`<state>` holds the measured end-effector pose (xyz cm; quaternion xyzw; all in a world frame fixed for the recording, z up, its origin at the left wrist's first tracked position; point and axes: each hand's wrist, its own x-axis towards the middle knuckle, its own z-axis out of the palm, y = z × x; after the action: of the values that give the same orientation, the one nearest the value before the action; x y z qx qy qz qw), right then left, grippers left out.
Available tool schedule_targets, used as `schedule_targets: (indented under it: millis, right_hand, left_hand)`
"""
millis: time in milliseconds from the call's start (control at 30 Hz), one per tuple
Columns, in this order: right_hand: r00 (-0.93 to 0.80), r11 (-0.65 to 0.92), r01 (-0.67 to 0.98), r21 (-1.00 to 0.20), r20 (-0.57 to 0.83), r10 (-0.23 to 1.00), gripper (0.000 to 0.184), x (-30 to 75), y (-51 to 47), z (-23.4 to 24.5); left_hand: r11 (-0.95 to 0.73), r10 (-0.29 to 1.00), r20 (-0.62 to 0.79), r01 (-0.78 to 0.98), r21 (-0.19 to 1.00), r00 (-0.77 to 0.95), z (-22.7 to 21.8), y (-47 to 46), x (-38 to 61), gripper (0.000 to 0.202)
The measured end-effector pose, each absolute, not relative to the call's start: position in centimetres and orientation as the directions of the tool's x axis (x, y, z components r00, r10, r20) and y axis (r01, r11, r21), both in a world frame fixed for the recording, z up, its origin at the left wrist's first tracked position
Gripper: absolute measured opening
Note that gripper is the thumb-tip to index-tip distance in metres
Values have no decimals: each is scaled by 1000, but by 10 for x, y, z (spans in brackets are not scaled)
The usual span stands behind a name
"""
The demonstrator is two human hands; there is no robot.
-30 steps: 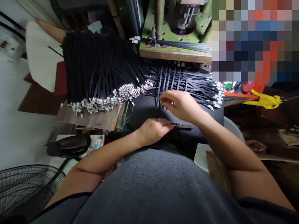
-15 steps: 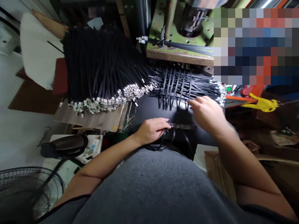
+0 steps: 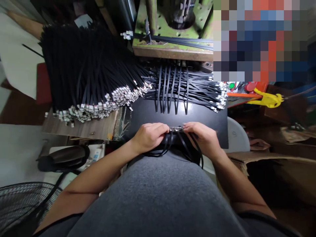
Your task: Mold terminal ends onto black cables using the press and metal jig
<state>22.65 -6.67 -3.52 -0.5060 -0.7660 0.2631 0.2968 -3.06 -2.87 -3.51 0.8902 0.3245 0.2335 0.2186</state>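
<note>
Largest 1st: green perforated steel press frame far ahead of grip. Matte black rectangular table directly ahead of grip, near edge just under it. Large pile of long flat black strips w/ silver metal ends ahead-left of grip, ends resting on brown wood-grain board. Smaller crisscrossed stack of black strips w/ silver ends straight ahead, on far part of table, well apart from both hands. Black wire fan guard far lower-left of grip. Yellow plastic clamp-shaped part far right.

Grip: left hand + right hand closed and together at centre, both clamped on 1 silver-ended black strip. Metal end sits between the 2 hands. Loose black strip tails hang below grip, toward grey shirt.
</note>
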Motion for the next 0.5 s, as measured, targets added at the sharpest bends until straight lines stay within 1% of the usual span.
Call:
schedule_targets:
  millis: [67, 100, 167, 267, 333, 367, 433, 500]
  right_hand:
    - [-300, 373, 543, -752, 241, 923, 10, 218, -64, -41]
    - [-305, 381, 535, -754, 248, 919, 9, 216, -64, -42]
    - [-352, 409, 574, -709, 237, 905, 10, 212, -67, -41]
    - [-412, 453, 639, -622, 220, 884, 18, 208, -69, -37]
    - [-424, 446, 648, -618, 194, 885, 23, 211, -65, -33]
    - [-453, 442, 630, -639, 160, 877, 24, 215, -59, -30]
    - [-574, 436, 578, -690, 36, 818, 23, 223, -41, -20]
    - [-655, 446, 565, -694, -49, 754, 23, 223, -14, -6]
  left_hand:
    - [-677, 688, 285, 451, 582, 667, -36, -29, -33, 21]
    - [-671, 688, 300, 422, 610, 661, -37, -29, -35, 23]
    - [-649, 698, 331, 365, 668, 635, -39, -28, -40, 26]
    - [-573, 756, 342, 312, 757, 558, -41, -28, -48, 27]
    - [-519, 793, 344, 260, 814, 502, -41, -28, -50, 25]
    - [-497, 802, 343, 228, 837, 489, -41, -29, -50, 24]
    - [-460, 812, 323, 195, 866, 486, -42, -29, -49, 23]
    - [-438, 818, 289, 213, 873, 497, -44, -30, -48, 23]
